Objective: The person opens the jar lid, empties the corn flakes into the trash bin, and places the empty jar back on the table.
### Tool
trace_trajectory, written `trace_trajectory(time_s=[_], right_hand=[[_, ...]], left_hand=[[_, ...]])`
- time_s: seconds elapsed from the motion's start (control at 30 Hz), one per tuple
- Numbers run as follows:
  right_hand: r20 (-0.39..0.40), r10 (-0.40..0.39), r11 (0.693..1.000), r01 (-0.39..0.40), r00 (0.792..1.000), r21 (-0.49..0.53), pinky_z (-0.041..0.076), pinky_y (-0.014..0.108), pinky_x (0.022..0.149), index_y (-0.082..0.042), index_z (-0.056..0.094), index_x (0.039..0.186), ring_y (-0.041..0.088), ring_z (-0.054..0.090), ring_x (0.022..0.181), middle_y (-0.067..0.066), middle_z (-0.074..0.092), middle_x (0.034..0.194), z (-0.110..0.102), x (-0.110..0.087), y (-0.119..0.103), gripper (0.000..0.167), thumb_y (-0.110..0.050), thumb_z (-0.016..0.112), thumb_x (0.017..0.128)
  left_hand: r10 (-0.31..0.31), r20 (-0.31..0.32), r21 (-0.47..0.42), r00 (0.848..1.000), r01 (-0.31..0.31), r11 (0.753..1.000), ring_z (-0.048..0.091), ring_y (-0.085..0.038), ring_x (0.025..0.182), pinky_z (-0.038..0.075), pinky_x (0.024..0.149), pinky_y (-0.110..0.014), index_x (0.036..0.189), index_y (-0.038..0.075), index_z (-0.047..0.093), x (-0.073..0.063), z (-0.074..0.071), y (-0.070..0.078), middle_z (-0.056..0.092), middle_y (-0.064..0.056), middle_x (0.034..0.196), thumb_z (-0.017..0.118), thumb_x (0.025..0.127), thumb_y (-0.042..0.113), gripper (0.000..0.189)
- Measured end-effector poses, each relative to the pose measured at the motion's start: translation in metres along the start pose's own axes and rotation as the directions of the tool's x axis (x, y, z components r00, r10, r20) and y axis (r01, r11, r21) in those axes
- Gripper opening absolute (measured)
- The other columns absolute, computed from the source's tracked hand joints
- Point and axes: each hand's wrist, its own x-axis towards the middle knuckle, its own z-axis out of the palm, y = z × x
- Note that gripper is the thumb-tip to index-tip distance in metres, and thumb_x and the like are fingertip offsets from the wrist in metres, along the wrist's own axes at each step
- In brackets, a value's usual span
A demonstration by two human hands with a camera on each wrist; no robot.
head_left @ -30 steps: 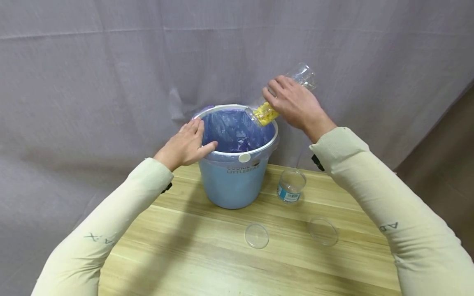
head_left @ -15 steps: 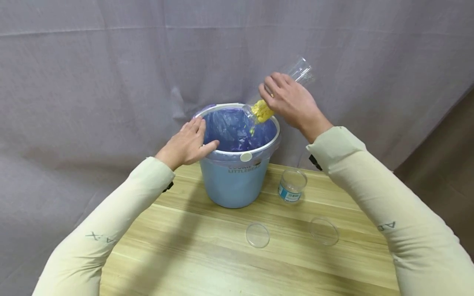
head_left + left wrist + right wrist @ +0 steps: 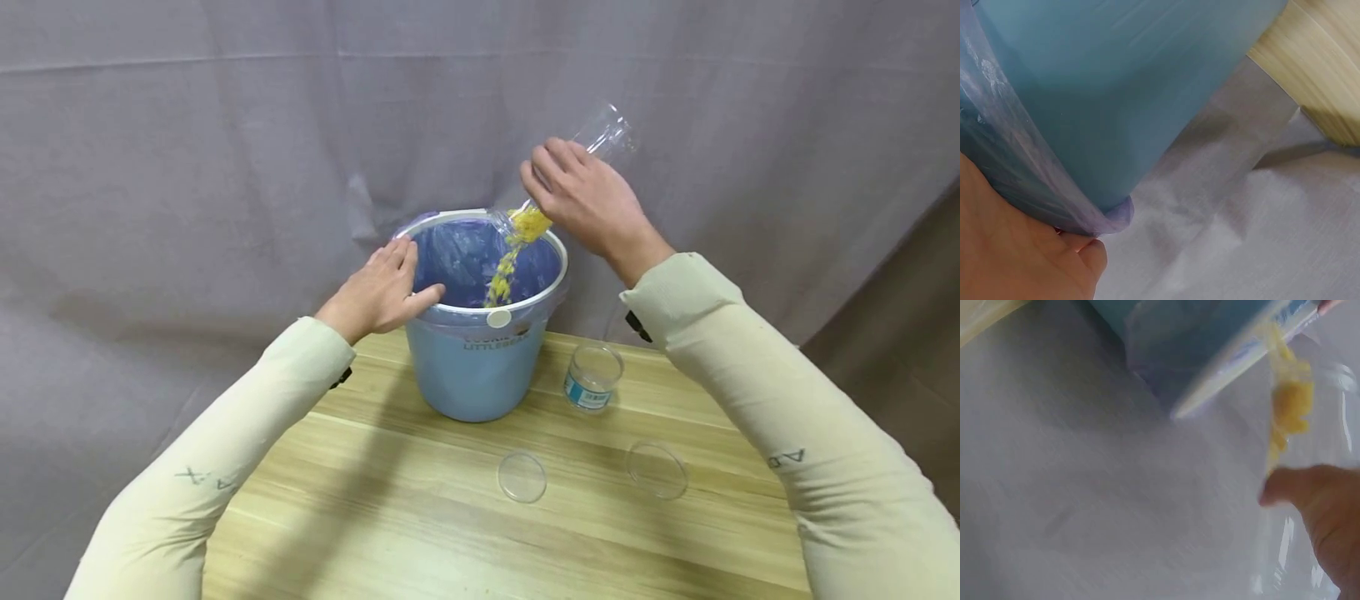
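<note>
A light blue bucket (image 3: 471, 379) stands on the table, its white rim lined with a bluish plastic bag (image 3: 457, 250). My left hand (image 3: 378, 287) rests on the left side of the rim, fingers extended and thumb spread. In the left wrist view it touches the bag's folded edge (image 3: 1041, 169). My right hand (image 3: 588, 196) grips a clear plastic jar (image 3: 603, 137), tilted mouth-down over the bucket's right side. Yellow pieces (image 3: 501, 279) fall from its mouth into the bucket, and more sit inside near the mouth. The right wrist view is blurred.
An open clear jar (image 3: 592, 375) with a blue label stands right of the bucket. Two clear round lids, a left lid (image 3: 522, 477) and a right lid (image 3: 657, 471), lie on the wooden table (image 3: 420, 533). A grey curtain (image 3: 225, 167) hangs behind.
My right hand has moved slightly up and left, tipping the jar more steeply. The yellow pieces, earlier held in the jar, now stream into the bucket. My left hand stays on the rim.
</note>
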Motion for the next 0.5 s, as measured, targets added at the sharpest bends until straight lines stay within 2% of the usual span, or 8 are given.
trace_trajectory(time_s=[0.1,0.2,0.33,0.43,0.5], right_hand=[[0.015,-0.067,0.996,0.067,0.998,-0.066,0.052,0.045,0.114,0.006,0.055,0.140,0.039,0.058,0.125,0.026,0.059,0.135,0.006,0.000,-0.010,0.049,0.014,0.066,0.093],[0.050,-0.126,0.988,0.130,0.991,-0.084,0.052,0.043,0.113,0.004,0.055,0.142,0.038,0.057,0.124,0.024,0.059,0.136,0.010,-0.002,-0.019,0.052,0.010,0.070,0.093],[0.028,-0.100,0.991,0.102,0.995,-0.081,0.052,0.043,0.113,0.003,0.056,0.141,0.038,0.057,0.124,0.023,0.059,0.136,0.007,0.000,-0.018,0.050,0.008,0.070,0.094],[-0.024,-0.057,0.995,0.055,0.998,-0.082,0.053,0.044,0.112,0.004,0.057,0.139,0.038,0.058,0.123,0.024,0.061,0.133,0.005,0.003,-0.014,0.046,0.011,0.066,0.095],[-0.031,-0.079,0.992,0.076,0.996,-0.099,0.053,0.043,0.112,0.004,0.057,0.139,0.037,0.058,0.123,0.023,0.060,0.132,0.008,0.003,-0.015,0.047,0.012,0.067,0.093]], left_hand=[[-0.002,-0.010,-0.002,1.000,0.002,1.000,0.009,-0.043,0.165,0.011,0.137,-0.051,0.163,-0.013,0.014,-0.002,-0.001,-0.001,0.011,-0.030,0.175,0.035,0.105,0.062,0.097],[0.004,-0.005,-0.008,1.000,-0.004,1.000,0.009,-0.043,0.165,0.011,0.137,-0.051,0.163,-0.013,0.014,-0.002,0.000,-0.001,0.011,-0.031,0.174,0.035,0.105,0.062,0.098],[0.008,0.004,-0.011,1.000,-0.008,1.000,0.008,-0.044,0.165,0.010,0.137,-0.051,0.163,-0.014,0.013,-0.002,0.001,-0.002,0.009,-0.031,0.174,0.035,0.104,0.063,0.099],[0.001,-0.003,-0.008,1.000,-0.001,1.000,0.008,-0.044,0.165,0.010,0.137,-0.051,0.163,-0.014,0.013,-0.002,0.000,-0.003,0.010,-0.031,0.174,0.036,0.104,0.062,0.098],[-0.002,-0.004,-0.010,1.000,0.002,1.000,0.008,-0.044,0.165,0.010,0.137,-0.051,0.163,-0.014,0.013,-0.003,-0.001,-0.003,0.010,-0.031,0.174,0.036,0.105,0.062,0.098]])
